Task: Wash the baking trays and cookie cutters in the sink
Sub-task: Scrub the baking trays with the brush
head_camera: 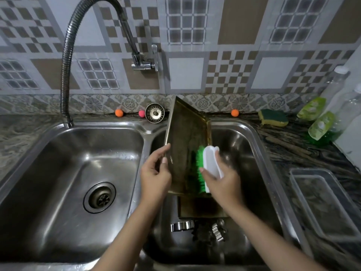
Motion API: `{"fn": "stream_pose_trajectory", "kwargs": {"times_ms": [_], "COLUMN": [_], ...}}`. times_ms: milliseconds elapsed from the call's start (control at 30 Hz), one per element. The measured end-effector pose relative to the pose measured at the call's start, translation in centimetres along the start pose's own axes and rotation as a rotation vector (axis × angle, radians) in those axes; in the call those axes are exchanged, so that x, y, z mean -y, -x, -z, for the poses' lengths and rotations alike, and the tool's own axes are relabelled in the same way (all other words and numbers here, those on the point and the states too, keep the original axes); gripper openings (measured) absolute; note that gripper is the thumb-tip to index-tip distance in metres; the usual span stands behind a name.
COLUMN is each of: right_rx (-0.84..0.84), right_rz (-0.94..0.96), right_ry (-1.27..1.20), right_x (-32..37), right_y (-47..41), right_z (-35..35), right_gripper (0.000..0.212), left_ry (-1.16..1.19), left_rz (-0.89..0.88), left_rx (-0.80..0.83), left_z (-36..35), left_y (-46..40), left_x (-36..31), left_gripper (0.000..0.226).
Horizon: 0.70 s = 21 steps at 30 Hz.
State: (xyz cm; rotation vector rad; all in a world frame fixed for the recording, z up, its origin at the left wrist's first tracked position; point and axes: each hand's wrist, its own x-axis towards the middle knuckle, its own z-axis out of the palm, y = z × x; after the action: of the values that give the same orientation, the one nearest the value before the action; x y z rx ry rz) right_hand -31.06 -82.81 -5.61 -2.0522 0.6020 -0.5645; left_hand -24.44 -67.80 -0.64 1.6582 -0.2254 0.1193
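While the left hand (156,173) holds the dark metal baking tray (185,145) tilted up in the right steel sink bowl (254,153), the right hand (220,177) grips a white brush with green bristles (207,167) against it. Scrubbing is under way. Next, I think, comes rinsing, then the shiny metal cookie cutters (199,227) lying near the front of the bowl.
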Motion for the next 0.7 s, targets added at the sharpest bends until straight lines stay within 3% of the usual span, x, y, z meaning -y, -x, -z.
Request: {"fn": "stream_pose_trajectory", "kwargs": {"times_ms": [100, 167, 367, 533, 700], "right_rx": [-0.145, -0.166, 0.093, -0.075, 0.082], "right_rz": [-0.118, -0.099, 0.263, 0.022, 0.224], "right_ry": [-0.055, -0.044, 0.047, 0.059, 0.045], "right_x": [1.0, 3.0, 4.6, 3.3, 5.0], "right_y": [-6.0, -7.9, 0.7, -6.2, 1.8], "right_z": [0.6, 1.0, -2.1, 0.4, -1.0], "right_gripper": [0.071, 0.072, 0.076, 0.073, 0.077], "left_ry": [0.004, 0.03, 0.063, 0.087, 0.137], "left_rz": [0.025, 0.051, 0.135, 0.143, 0.159], "left_rx": [0.111, 0.12, -0.007, 0.084, -0.006], "left_z": [-0.7, -1.1, 0.0, -0.6, -0.4], "left_y": [2.4, 3.3, 1.2, 3.5, 1.8], "left_x": [0.2, 0.1, 1.2, 0.9, 1.7], "left_gripper": [0.043, 0.042, 0.046, 0.041, 0.046]}}
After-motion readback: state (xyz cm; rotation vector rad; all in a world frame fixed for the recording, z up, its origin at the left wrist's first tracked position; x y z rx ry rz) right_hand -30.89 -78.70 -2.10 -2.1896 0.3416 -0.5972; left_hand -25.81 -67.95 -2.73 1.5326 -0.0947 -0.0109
